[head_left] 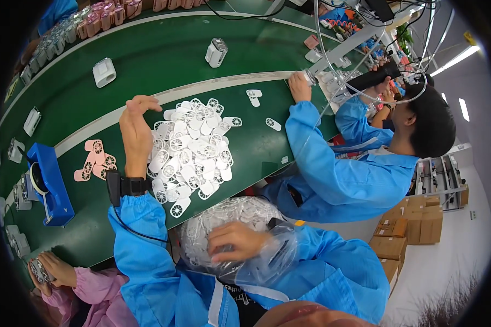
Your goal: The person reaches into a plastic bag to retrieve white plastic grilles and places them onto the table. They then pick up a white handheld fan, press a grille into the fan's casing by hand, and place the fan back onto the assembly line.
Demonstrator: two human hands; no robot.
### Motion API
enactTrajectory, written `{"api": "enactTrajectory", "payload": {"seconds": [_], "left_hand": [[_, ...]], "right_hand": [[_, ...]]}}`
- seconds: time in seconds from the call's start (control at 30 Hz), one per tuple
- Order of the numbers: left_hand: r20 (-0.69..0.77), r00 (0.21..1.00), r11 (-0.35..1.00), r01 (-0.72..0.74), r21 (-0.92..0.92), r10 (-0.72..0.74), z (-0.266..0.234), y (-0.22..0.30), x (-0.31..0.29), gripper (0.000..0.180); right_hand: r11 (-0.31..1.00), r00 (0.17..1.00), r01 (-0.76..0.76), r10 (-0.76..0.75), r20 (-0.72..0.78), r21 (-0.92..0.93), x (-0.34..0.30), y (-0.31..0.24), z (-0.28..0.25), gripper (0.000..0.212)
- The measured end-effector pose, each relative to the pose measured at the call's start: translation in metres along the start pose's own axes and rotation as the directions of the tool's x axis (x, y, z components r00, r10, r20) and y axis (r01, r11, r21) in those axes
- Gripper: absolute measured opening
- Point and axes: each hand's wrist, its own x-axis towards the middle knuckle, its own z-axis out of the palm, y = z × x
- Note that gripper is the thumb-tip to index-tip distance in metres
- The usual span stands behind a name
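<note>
My left hand (136,131) stands on edge along the left side of a heap of white fan-cover pieces (193,147), fingers stretched and bent over toward the right at the tips. It is open and holds nothing I can see. Each piece is flat and oblong, with a round slotted grille at one end. On my lap is a clear plastic bag (193,237) full of similar white pieces. My right hand (234,241) is over the bag's contents, fingers apart and slightly curled, a little blurred. Loose plastic wraps around its wrist.
Pink fan-cover pieces (95,161) lie left of my left hand, beside a blue bin (49,185). White devices (104,72) sit on the green belt beyond a pale rail (202,87). A co-worker in blue (349,163) works at right; pink sleeves (101,289) show lower left.
</note>
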Motion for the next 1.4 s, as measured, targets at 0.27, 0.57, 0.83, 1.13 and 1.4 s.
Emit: {"api": "enactTrajectory", "payload": {"seconds": [0.27,0.57,0.83,1.13,1.4], "left_hand": [[-0.020,1.000,0.982,0.005,0.191,-0.001,-0.001,-0.002,-0.006,0.058],[-0.021,1.000,0.985,0.001,0.173,0.003,0.013,-0.011,-0.004,0.046],[-0.021,0.999,0.982,0.048,0.184,-0.045,0.023,0.003,0.001,0.044],[-0.002,0.999,0.974,0.048,0.220,-0.048,0.015,0.005,-0.007,0.042],[0.036,0.997,0.960,0.055,0.275,-0.067,0.004,0.010,-0.020,0.036]], "right_hand": [[0.984,0.994,0.057,-0.039,-0.106,0.167,-0.002,0.028,0.025,0.042],[0.959,0.983,0.010,0.044,-0.180,0.285,-0.008,0.059,0.026,0.049],[0.946,0.980,0.042,0.024,-0.199,0.321,-0.016,0.028,0.002,0.043],[0.948,0.996,-0.068,0.047,0.076,0.310,-0.036,0.007,-0.086,0.064],[0.901,0.940,-0.034,-0.117,0.319,0.432,-0.097,-0.021,-0.118,0.078]]}}
